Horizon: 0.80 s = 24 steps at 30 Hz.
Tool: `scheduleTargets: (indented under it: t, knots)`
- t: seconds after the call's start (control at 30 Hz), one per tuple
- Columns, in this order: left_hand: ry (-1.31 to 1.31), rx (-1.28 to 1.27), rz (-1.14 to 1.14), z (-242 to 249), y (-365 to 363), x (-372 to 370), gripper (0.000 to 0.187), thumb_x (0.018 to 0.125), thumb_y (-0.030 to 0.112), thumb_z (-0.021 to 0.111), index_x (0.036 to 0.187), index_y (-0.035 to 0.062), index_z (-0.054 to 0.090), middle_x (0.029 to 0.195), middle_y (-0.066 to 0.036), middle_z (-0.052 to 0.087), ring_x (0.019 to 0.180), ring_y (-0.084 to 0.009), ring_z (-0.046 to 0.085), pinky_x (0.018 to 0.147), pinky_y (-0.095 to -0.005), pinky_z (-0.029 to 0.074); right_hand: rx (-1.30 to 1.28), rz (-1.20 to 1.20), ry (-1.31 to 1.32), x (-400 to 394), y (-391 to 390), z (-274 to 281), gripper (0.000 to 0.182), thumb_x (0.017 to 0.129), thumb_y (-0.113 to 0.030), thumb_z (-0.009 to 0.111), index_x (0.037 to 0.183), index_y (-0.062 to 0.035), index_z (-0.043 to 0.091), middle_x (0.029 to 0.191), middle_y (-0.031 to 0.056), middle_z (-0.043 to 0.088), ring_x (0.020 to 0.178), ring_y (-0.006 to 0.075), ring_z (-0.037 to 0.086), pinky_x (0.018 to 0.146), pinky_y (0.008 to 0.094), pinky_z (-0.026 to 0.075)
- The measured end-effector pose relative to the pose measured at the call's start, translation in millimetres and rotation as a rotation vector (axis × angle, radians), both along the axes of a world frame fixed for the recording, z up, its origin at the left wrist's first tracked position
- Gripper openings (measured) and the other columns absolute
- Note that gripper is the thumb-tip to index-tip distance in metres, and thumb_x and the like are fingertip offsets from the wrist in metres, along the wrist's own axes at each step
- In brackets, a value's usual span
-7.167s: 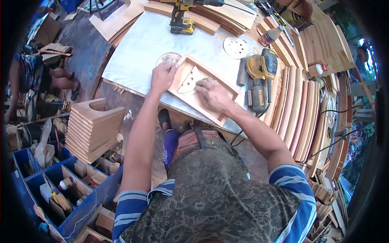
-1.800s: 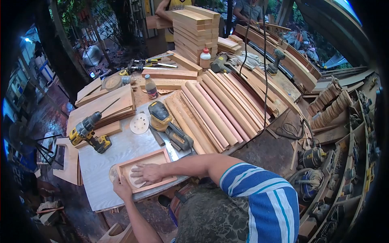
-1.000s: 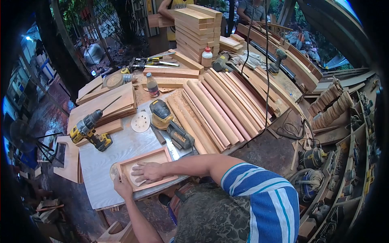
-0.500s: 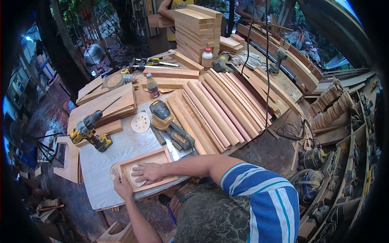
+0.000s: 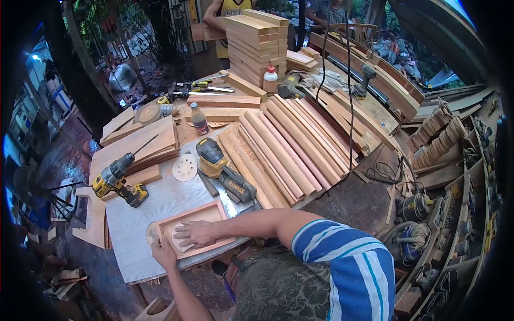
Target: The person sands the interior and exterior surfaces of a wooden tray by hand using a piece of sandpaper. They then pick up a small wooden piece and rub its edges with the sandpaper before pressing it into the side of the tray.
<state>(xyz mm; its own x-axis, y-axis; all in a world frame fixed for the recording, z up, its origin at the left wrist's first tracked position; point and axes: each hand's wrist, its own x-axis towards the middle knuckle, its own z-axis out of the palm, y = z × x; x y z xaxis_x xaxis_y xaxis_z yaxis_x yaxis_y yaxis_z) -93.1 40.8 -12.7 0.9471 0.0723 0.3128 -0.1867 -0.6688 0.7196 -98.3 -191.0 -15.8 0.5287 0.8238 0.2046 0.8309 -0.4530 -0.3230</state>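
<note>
The right hand (image 5: 195, 233) lies flat, fingers spread, inside the shallow wooden tray (image 5: 196, 229), pressing a pale piece of sandpaper (image 5: 182, 245) against the tray's floor. The left hand (image 5: 164, 253) is curled over the tray's near left corner, bracing it. The tray sits at the near edge of the counter (image 5: 155, 214), on its pale sheet.

Compared with half a second ago, almost nothing has shifted: the right hand is still in the same part of the tray, having moved only slightly over the last two seconds, and the left hand keeps its grip on the corner. Seven seconds back the view looked straight down at the tray; now it is raised, taking in the whole counter. That suggests the rubbing goes on in short strokes over one patch, with the tray's floor not yet finished.

Just beyond the tray lie a yellow sander (image 5: 222, 170) and a loose sanding disc (image 5: 184, 167); left of the tray, further back, rests a yellow drill (image 5: 119, 181). Right of the sander, rounded wooden slats (image 5: 289, 144) lie side by side.
</note>
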Motion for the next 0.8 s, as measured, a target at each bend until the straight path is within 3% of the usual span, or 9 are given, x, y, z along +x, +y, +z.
scheduleTargets:
  t: [0.27, 0.63, 0.8]
  knots:
    - [-0.002, -0.032, 0.007, 3, -2, -3, 0.030, 0.099, 0.019, 0.068, 0.113, -0.0074, 0.071, 0.100, -0.023, 0.072, 0.088, -0.0333, 0.069, 0.080, -0.0436, 0.053, -0.143, 0.117, -0.018, 5, -10, 10, 0.065, 0.098, -0.047, 0.055, 0.157, -0.0205, 0.046, 0.170, 0.0221, 0.021, 0.157, 0.0440, 0.020, 0.128, 0.0603, 0.012]
    - [0.035, -0.066, 0.032, 13, -7, -6, 0.031, 0.099, 0.019, 0.067, 0.114, -0.0081, 0.070, 0.101, -0.024, 0.071, 0.088, -0.0349, 0.069, 0.081, -0.0441, 0.053, -0.188, 0.190, 0.032, -1, -40, 20, 0.062, 0.102, -0.047, 0.052, 0.157, -0.0210, 0.046, 0.172, 0.0203, 0.019, 0.158, 0.0429, 0.016, 0.129, 0.0597, 0.012]
    - [0.052, 0.009, 0.027, 9, -5, -4, 0.032, 0.098, 0.019, 0.066, 0.116, -0.0075, 0.070, 0.104, -0.025, 0.070, 0.093, -0.0405, 0.068, 0.083, -0.0463, 0.053, -0.232, 0.212, 0.031, 1, -45, 24, 0.059, 0.105, -0.047, 0.047, 0.157, -0.0202, 0.047, 0.172, 0.0180, 0.019, 0.158, 0.0432, 0.016, 0.128, 0.0609, 0.014]
